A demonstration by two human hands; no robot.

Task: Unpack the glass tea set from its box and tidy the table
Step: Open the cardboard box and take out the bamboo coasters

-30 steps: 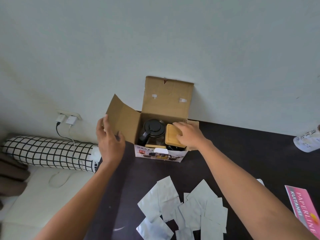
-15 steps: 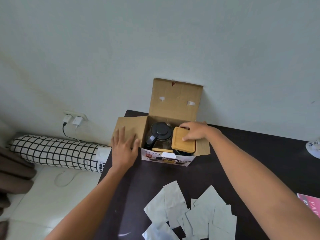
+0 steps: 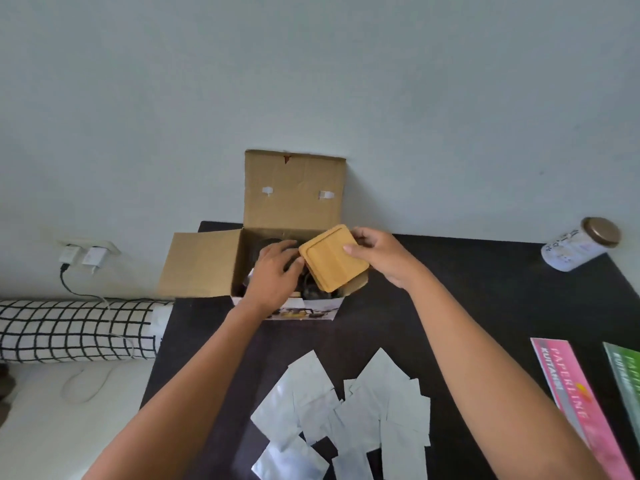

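Dark table (image 3: pixel 485 306) fills the lower right of the frame; white wall above it. Cardboard box (image 3: pixel 263 271) sits at centre against the wall, rear flap upright, left flap folded outward.

Change since half a second ago: the wooden square tray (image 3: pixel 332 259), then lying flat in the box's right side, is now raised and tilted above the box's right edge. The left hand (image 3: pixel 273 271), then flat on the left flap, has moved inside the box.

Right hand (image 3: pixel 377 258): thumb on the tray's top face, fingers curled behind its far edge, pinching it. Left hand: fingers bent down over dark items in the box, fingertips touching the tray's left edge; whether it grasps anything cannot be told.

Box contents mostly hidden by the hands; dark shapes only.

Silver foil sachets (image 3: pixel 346 410) scattered at lower centre. Pink booklet (image 3: pixel 575 400) at lower right, a green booklet (image 3: pixel 627 375) beside it. Lidded jar (image 3: pixel 581 244) at right. Checked bolster (image 3: pixel 76 330) at left, off the table.
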